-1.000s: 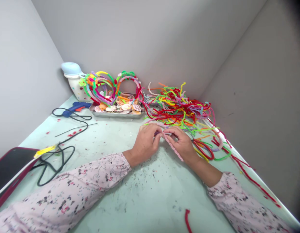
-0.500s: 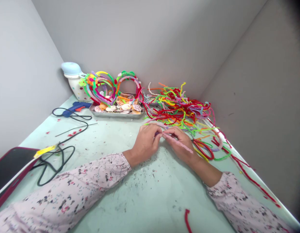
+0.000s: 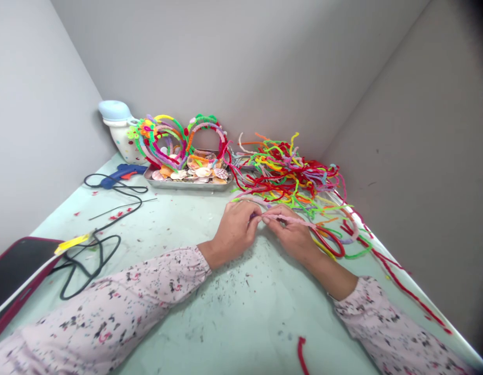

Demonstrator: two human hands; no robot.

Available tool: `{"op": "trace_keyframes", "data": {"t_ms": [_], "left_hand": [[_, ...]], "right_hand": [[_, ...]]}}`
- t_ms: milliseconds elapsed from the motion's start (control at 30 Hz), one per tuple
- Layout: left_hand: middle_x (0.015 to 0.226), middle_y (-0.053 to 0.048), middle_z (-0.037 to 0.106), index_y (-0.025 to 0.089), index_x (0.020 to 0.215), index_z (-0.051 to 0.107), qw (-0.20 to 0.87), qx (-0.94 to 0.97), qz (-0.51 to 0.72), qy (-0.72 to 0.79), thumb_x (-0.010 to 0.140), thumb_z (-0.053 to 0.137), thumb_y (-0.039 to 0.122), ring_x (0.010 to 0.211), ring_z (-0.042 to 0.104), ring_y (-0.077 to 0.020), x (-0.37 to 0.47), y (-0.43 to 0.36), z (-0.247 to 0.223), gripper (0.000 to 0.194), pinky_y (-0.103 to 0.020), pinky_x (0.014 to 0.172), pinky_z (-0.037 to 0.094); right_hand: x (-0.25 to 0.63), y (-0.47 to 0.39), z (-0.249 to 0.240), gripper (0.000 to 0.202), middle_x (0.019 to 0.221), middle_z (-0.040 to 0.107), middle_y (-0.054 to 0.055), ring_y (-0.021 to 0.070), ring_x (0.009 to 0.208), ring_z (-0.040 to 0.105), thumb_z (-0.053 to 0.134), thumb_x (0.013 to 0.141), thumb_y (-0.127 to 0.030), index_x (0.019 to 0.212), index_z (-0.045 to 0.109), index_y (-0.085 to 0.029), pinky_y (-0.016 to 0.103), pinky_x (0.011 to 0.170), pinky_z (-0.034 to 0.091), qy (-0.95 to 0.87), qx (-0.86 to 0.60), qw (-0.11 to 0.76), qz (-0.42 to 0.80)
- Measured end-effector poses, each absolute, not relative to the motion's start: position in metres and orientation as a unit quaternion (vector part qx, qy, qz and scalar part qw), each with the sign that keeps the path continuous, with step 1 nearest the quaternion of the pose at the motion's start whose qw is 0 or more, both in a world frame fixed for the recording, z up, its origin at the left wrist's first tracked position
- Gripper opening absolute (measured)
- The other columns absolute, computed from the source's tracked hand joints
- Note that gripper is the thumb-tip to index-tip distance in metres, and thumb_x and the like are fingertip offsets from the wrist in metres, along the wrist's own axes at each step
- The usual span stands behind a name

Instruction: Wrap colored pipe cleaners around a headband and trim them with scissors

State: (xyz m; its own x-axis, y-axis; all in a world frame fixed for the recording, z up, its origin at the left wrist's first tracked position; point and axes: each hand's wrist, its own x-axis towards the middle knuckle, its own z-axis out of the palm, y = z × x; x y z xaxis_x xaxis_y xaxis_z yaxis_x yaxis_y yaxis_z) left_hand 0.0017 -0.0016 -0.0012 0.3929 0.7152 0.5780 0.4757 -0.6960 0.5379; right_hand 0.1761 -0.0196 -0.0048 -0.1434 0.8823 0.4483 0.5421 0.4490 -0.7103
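Observation:
A pink pipe cleaner [image 3: 290,219] stretches out over the fingers of my right hand [image 3: 294,237], its inner end pinched between thumb and forefinger. My left hand [image 3: 236,229] is closed in a pinch at the same end, its fingertips meeting those of the right. A bit of purple shows between the left fingers; most of what they hold is hidden. Just behind both hands lies a pale pink pipe cleaner [image 3: 249,198] on the table, at the front of a tangled heap of coloured pipe cleaners [image 3: 282,166].
A metal tray [image 3: 186,185] of seashells stands at the back, with colourful fuzzy headbands [image 3: 163,156] on it. To its left are a white jar [image 3: 122,138], a blue glue gun [image 3: 120,174] and a black cord [image 3: 102,250]. A red pipe cleaner [image 3: 301,357] lies in front.
The pink pipe cleaner's free end has swung up and away from me, from slanting down across my right hand to lying nearly level. Both hands stay in almost the same place.

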Motion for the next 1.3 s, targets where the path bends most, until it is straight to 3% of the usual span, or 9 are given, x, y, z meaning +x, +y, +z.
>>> {"op": "trace_keyframes", "data": {"t_ms": [800,1300], "left_hand": [[0.086,-0.003,0.065,0.018,0.089,0.056,0.146,0.828,0.402,0.362,0.088,0.053,0.017,0.086,0.058,-0.0198,0.0017,-0.0013,-0.0004,0.004,-0.036,0.082,0.040],[0.084,-0.003,0.064,0.018,0.088,0.058,0.137,0.833,0.400,0.356,0.089,0.053,0.019,0.084,0.058,-0.0197,0.0019,-0.0018,-0.0005,0.005,-0.036,0.081,0.040]], "right_hand": [[0.1779,-0.0152,-0.0074,0.019,0.087,0.066,0.003,0.0179,0.082,0.060,0.057,0.088,-0.035,0.086,0.068,-0.020,0.031,0.077,0.046,-0.718,-0.491,0.429,0.243],[0.1775,-0.0170,-0.0076,0.019,0.081,0.062,0.001,0.0160,0.074,0.056,0.054,0.089,-0.036,0.085,0.061,-0.019,0.028,0.071,0.044,-0.697,-0.500,0.440,0.268]]}}
